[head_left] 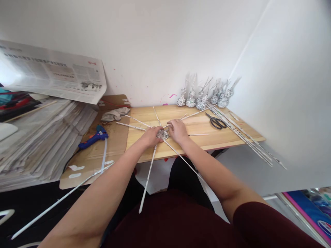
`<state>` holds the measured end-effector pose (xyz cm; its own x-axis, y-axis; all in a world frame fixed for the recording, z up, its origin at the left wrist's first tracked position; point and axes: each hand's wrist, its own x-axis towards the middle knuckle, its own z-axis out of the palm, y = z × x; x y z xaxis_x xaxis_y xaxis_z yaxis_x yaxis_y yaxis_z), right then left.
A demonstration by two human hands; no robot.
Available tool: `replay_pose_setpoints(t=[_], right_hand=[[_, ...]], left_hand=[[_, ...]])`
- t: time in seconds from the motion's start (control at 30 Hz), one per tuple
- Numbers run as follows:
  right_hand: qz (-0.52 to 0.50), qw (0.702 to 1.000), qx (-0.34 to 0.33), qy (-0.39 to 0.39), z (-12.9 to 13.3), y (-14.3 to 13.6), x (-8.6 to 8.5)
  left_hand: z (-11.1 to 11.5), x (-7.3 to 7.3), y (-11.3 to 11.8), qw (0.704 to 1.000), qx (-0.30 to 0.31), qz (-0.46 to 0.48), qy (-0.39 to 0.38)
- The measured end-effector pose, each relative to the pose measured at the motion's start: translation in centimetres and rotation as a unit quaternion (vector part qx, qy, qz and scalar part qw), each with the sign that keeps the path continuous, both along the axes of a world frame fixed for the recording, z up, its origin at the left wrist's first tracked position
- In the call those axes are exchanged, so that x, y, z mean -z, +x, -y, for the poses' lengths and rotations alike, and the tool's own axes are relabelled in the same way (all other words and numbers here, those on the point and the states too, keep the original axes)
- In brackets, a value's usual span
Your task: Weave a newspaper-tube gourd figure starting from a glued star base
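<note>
A small round woven paper base (162, 134) lies on the wooden board (144, 151), with several rolled newspaper sticks radiating from it. One paper stick (148, 179) points toward my body over the board's front edge. My left hand (152, 136) grips the woven base at its left side, fingers closed on the rim. At the right side, my right hand (177, 131) pinches a paper stick close to the base; its fingertips are partly hidden. Black-handled scissors (217, 122) lie to the right of my right hand.
Several woven paper gourd shapes (191, 99) stand by the wall. Loose paper sticks (240, 134) overhang the board's right edge. On cardboard (116, 144) at left lie a blue glue gun (94, 137) and a glove (115, 114), beside a tall newspaper stack (51, 141).
</note>
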<state>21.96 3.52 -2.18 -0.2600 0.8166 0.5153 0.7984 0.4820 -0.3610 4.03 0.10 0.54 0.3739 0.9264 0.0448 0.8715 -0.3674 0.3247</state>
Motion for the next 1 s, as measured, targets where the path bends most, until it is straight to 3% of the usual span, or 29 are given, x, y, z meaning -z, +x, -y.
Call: replay_pose_setpoints(t=[0.3, 0.5, 0.7, 0.87, 1.0], right_hand=[[-0.14, 0.989, 0.014, -0.046, -0.5, 0.5, 0.3], [-0.18, 0.982, -0.037, -0.052, -0.5, 0.4, 0.4], [-0.252, 0.963, -0.067, -0.065, 0.2, 0.3, 0.0], [-0.34, 0.931, -0.092, -0.09, 1.3, 0.6, 0.0], [-0.436, 0.875, -0.115, -0.179, 3.0, 1.0, -0.3]], left_hand=[[1.3, -0.7, -0.2, 0.999, -0.025, 0.015, -0.028], [3.0, -0.7, -0.7, 0.999, -0.03, 0.027, -0.025], [3.1, -0.7, -0.6, 0.999, -0.039, 0.018, -0.027], [3.1, -0.9, -0.5, 0.998, -0.048, 0.013, -0.03], [3.2, -0.9, -0.5, 0.998, -0.049, 0.016, -0.029]])
